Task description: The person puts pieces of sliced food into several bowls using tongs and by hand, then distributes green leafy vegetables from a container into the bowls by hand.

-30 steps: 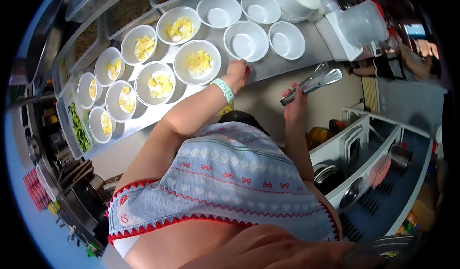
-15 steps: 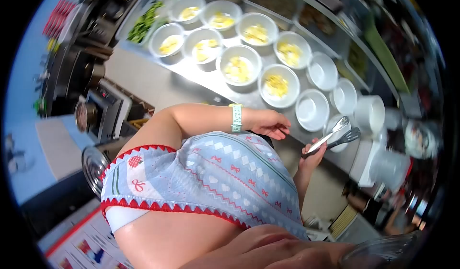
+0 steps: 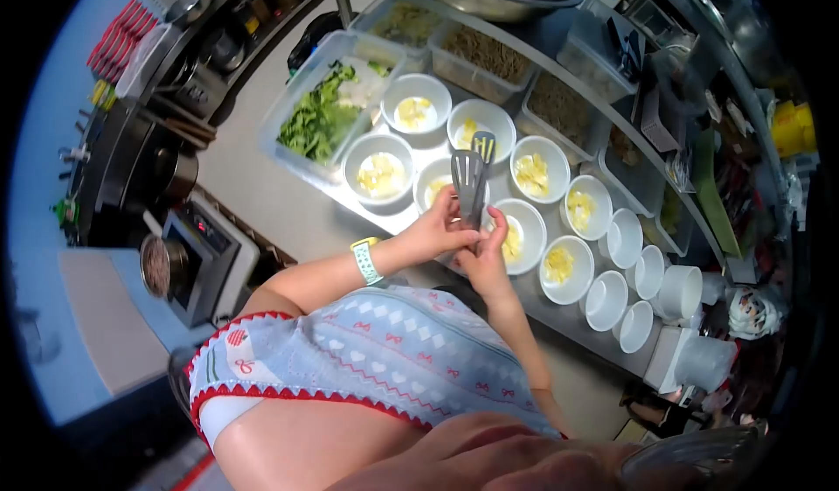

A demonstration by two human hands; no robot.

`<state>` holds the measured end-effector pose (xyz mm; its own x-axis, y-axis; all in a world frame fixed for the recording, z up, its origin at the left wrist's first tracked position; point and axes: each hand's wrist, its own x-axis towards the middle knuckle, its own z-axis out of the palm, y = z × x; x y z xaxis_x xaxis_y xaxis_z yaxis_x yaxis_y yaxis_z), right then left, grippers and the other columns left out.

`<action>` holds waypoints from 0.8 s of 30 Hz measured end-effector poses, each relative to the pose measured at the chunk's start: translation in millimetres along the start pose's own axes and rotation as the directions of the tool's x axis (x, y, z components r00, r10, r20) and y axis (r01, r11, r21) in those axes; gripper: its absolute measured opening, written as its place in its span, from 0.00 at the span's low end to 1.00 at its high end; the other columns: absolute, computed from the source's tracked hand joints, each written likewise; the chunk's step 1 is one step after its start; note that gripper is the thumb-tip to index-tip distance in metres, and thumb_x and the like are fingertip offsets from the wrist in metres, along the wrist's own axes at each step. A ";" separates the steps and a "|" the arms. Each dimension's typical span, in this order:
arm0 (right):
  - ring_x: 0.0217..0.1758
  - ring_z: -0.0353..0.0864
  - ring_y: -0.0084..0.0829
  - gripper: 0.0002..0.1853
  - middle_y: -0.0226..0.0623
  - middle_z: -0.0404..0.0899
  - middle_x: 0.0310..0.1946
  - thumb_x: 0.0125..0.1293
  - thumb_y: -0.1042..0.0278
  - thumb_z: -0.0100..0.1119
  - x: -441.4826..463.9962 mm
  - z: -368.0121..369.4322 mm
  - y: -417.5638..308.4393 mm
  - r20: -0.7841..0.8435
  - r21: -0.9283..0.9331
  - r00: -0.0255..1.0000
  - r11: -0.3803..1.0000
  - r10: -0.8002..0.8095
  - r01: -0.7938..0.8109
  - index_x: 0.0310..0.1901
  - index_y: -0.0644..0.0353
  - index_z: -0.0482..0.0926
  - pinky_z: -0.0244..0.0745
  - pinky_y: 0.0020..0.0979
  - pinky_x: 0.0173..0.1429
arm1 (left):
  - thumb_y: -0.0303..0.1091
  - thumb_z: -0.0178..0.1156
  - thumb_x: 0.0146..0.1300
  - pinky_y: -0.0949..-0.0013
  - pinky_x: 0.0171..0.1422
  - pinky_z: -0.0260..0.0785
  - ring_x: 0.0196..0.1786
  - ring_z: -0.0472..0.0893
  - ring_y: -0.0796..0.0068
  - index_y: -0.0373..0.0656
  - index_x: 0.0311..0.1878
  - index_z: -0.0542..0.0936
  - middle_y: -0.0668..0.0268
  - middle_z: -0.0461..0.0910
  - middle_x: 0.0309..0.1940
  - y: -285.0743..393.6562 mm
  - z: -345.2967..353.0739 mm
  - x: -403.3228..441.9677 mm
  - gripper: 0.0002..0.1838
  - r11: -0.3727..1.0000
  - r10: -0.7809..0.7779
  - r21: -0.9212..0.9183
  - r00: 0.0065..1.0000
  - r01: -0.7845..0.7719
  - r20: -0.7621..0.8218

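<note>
The fingers of the right hand (image 3: 486,268) are closed about the handle end of a pair of slotted tongs (image 3: 466,174). The fingers of the left hand (image 3: 430,234) meet the same handle from the other side; whether they grip it or merely touch it cannot be told. The tongs lie between the two hands, and their slotted ends, somewhat parted, reach out past the fingertips, away from the body. From above, these ends show across a white bowl (image 3: 456,132) with yellow and white food in it.

Similar filled bowls (image 3: 566,269) stand in rows around the hands on the metal surface (image 3: 398,220). Toward the person's right come further white bowls (image 3: 605,300). At the far left end, a clear tub (image 3: 297,163) holds leafy greens (image 3: 323,111). Behind the rows, clear containers (image 3: 479,80) stand side by side, and beyond them a large metal bowl (image 3: 489,6).
</note>
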<state>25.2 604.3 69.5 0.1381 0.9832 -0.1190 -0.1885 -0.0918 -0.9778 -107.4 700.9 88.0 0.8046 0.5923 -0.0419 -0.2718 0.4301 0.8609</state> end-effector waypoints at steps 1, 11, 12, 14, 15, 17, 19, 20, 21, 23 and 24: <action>0.57 0.76 0.31 0.49 0.44 0.72 0.59 0.63 0.82 0.58 22.2 23.1 0.8 0.011 0.003 0.997 0.997 -0.075 0.075 0.73 0.50 0.32 0.73 0.31 0.56 | 0.25 0.65 0.62 0.63 0.64 0.70 0.63 0.73 0.72 0.46 0.72 0.52 0.62 0.70 0.62 12.2 -27.1 7.2 0.40 0.997 0.072 0.012 0.997 -0.072 -0.002; 0.53 0.77 0.25 0.28 0.43 0.70 0.63 0.73 0.75 0.47 41.4 30.1 3.3 -0.229 -0.046 0.972 0.998 -0.046 0.036 0.73 0.57 0.56 0.72 0.30 0.61 | 0.32 0.74 0.53 0.69 0.54 0.74 0.53 0.75 0.72 0.40 0.72 0.62 0.59 0.71 0.58 177.7 -109.9 61.2 0.44 0.576 0.263 0.798 0.964 -0.180 0.028; 0.51 0.78 0.25 0.25 0.41 0.71 0.61 0.74 0.74 0.45 34.1 16.0 1.9 -0.286 -0.025 0.958 0.999 -0.037 0.031 0.71 0.58 0.59 0.73 0.30 0.59 | 0.30 0.73 0.53 0.69 0.54 0.73 0.50 0.74 0.74 0.43 0.73 0.63 0.62 0.72 0.57 181.5 -95.9 88.2 0.44 0.508 0.283 0.815 0.948 -0.279 0.147; 0.49 0.77 0.24 0.25 0.37 0.74 0.57 0.73 0.74 0.48 27.2 15.5 6.9 -0.365 0.035 0.929 0.997 -0.056 0.074 0.70 0.58 0.62 0.73 0.28 0.58 | 0.39 0.73 0.56 0.64 0.59 0.71 0.63 0.73 0.60 0.36 0.71 0.64 0.52 0.71 0.63 192.1 -60.0 123.6 0.43 0.423 0.270 0.844 0.935 -0.331 0.231; 0.49 0.76 0.23 0.25 0.35 0.76 0.54 0.71 0.75 0.53 21.3 19.0 10.8 -0.445 0.036 0.891 0.992 -0.089 0.118 0.69 0.58 0.64 0.72 0.27 0.58 | 0.41 0.71 0.58 0.63 0.58 0.72 0.61 0.74 0.60 0.36 0.71 0.65 0.52 0.72 0.61 192.1 -45.6 147.2 0.41 0.394 0.344 0.804 0.882 -0.446 0.321; 0.47 0.77 0.23 0.23 0.33 0.76 0.51 0.71 0.73 0.54 20.0 29.5 8.4 -0.537 0.004 0.838 0.993 -0.095 0.115 0.66 0.58 0.67 0.73 0.27 0.55 | 0.44 0.70 0.59 0.63 0.53 0.71 0.50 0.77 0.59 0.30 0.68 0.68 0.49 0.74 0.54 187.1 -33.9 212.3 0.39 0.202 0.468 0.788 0.764 -0.582 0.444; 0.46 0.78 0.23 0.20 0.33 0.77 0.47 0.72 0.71 0.54 25.2 29.6 16.8 -0.619 -0.057 0.771 0.988 -0.148 0.143 0.64 0.60 0.69 0.74 0.27 0.53 | 0.47 0.69 0.58 0.62 0.54 0.70 0.49 0.76 0.54 0.27 0.68 0.66 0.46 0.74 0.52 182.9 -26.8 295.4 0.42 0.173 0.424 0.823 0.795 -0.541 0.434; 0.46 0.78 0.22 0.19 0.33 0.78 0.47 0.72 0.70 0.54 14.7 28.4 10.6 -0.691 -0.110 0.707 0.989 -0.149 0.101 0.63 0.60 0.70 0.74 0.26 0.53 | 0.49 0.68 0.58 0.60 0.56 0.70 0.51 0.76 0.51 0.26 0.68 0.65 0.44 0.74 0.53 173.1 -8.3 343.5 0.44 0.112 0.401 0.827 0.787 -0.550 0.469; 0.46 0.78 0.22 0.19 0.33 0.78 0.48 0.73 0.69 0.54 6.5 28.9 6.6 -0.726 -0.081 0.677 0.993 -0.120 0.090 0.63 0.60 0.71 0.74 0.27 0.53 | 0.52 0.66 0.58 0.57 0.58 0.70 0.54 0.76 0.47 0.26 0.67 0.65 0.41 0.73 0.54 170.5 -7.4 383.2 0.44 0.025 0.445 0.839 0.757 -0.544 0.478; 0.46 0.77 0.23 0.18 0.34 0.78 0.48 0.73 0.68 0.54 -20.2 31.8 9.7 -0.779 -0.054 0.619 0.994 -0.099 0.092 0.63 0.60 0.71 0.74 0.27 0.53 | 0.57 0.63 0.58 0.52 0.60 0.70 0.55 0.76 0.37 0.26 0.63 0.68 0.35 0.73 0.54 162.3 35.1 424.9 0.43 -0.100 0.421 0.856 0.758 -0.508 0.499; 0.46 0.77 0.23 0.18 0.34 0.78 0.49 0.74 0.67 0.53 -35.9 32.6 14.7 -0.822 0.006 0.567 0.996 -0.046 0.088 0.63 0.59 0.71 0.74 0.27 0.53 | 0.58 0.61 0.59 0.49 0.60 0.70 0.55 0.75 0.32 0.26 0.59 0.70 0.32 0.73 0.52 170.9 54.7 431.5 0.41 -0.147 0.359 0.873 0.798 -0.464 0.485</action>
<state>-14.3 572.7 65.0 0.8864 0.4325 -0.1649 -0.1812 -0.0035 -0.9834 222.1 992.7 244.8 0.8001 0.2968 0.5213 0.1276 -0.9333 0.3356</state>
